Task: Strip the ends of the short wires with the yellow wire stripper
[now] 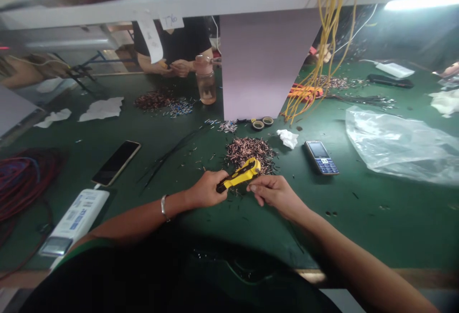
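On the green table (390, 234) a pile of dark-and-copper bits (247, 148) sits within easy reach, the right hand (275, 193) pinched narrow, on what I can't tell, while the left hand (207, 190) grips, presumably for steadiness, the yellow tool (244, 174) over the pile's near edge.

Upper-right glare (423, 3), seemingly soft edges.

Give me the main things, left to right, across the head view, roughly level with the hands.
Cable coil → touchscreen phone → bracelet → left hand → yellow tool → right hand → keypad phone → plastic bag.
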`<control>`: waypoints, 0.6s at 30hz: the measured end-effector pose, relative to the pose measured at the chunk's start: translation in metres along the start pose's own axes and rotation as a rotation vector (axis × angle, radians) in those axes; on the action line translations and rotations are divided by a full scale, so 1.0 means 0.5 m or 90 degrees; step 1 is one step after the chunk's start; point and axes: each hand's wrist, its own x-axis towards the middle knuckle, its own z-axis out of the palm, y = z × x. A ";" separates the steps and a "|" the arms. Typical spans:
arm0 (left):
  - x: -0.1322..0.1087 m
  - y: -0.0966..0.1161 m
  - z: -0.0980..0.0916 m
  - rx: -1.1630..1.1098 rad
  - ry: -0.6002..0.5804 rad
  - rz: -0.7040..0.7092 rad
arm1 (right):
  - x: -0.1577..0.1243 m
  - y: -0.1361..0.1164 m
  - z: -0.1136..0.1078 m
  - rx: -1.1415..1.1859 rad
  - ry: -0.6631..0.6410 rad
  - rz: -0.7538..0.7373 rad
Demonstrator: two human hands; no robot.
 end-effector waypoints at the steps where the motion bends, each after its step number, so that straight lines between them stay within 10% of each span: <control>1: 0.004 0.002 0.000 -0.030 -0.010 -0.033 | 0.001 -0.001 -0.002 0.001 0.005 0.002; 8: 0.026 0.013 -0.016 -0.600 -0.197 -0.272 | 0.012 -0.006 -0.033 -0.003 0.067 -0.018; 18: 0.035 -0.008 -0.044 -0.921 -0.381 -0.205 | 0.006 -0.021 -0.056 -0.013 0.153 -0.090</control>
